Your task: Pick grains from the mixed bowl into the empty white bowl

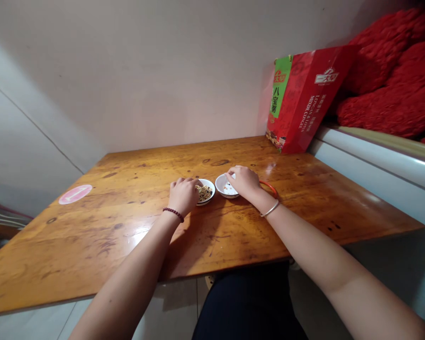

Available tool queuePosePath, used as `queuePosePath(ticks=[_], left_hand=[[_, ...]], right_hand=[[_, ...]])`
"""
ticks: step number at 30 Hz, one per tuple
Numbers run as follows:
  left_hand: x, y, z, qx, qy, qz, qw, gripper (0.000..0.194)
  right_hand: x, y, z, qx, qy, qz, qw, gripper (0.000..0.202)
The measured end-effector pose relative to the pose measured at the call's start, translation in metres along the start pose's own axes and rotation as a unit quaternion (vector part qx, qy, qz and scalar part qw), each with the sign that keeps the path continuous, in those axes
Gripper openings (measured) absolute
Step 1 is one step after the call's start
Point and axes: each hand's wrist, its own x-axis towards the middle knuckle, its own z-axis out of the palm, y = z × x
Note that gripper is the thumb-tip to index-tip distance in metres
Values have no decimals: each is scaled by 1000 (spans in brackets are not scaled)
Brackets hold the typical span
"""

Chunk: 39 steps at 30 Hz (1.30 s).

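— Item one?
— Mixed grains [205, 193], pale and dark, in a white left bowl [208, 182] on the table [102, 236]. My left hand [184, 194] overlaps its left side, fingers curled; the tips are hidden, so whether they grasp anything I cannot tell.
— Item two?
— White right bowl [218, 185], just beside the first; a few specks [228, 188] inside. My right hand [246, 182] covers its right side, thumb and fingers bent inward; whether they pinch anything I cannot tell either.
— Hazards?
— Bowls light, I judge: a knuckle against a rim could tip one and scatter grains. A loose pinch could drop pieces between the two. My right wrist might snag the orange-red loop [273, 189], partly hidden behind it.
— Edges and room?
— Near edge: beneath my forearms, well apart from the bowls. Left: tabletop running to a pink round sticker [75, 194], room to slide sideways. Ahead: more wood, then the wall [180, 80]. Far right: a red carton [297, 94], well apart from both hands.
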Motion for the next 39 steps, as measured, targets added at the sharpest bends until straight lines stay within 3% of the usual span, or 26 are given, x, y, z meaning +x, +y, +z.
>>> queuePosePath(ticks=[6,11,17,31,39], left_hand=[[1,0,-1,4,-14,1,1000,38],[2,0,-1,-9,-36,11,999,36],[1,4,-3,-7,-67,27,997,36],[1,3,-1,16,-69,68,995,43],[1,3,-3,18,-40,46,998,40]], right_hand=[[0,0,0,42,30,1,999,28],[2,0,2,156,28,27,987,24],[6,1,8,243,21,5,970,19],[3,-1,8,240,15,10,970,16],[3,-1,9,226,35,2,973,17]])
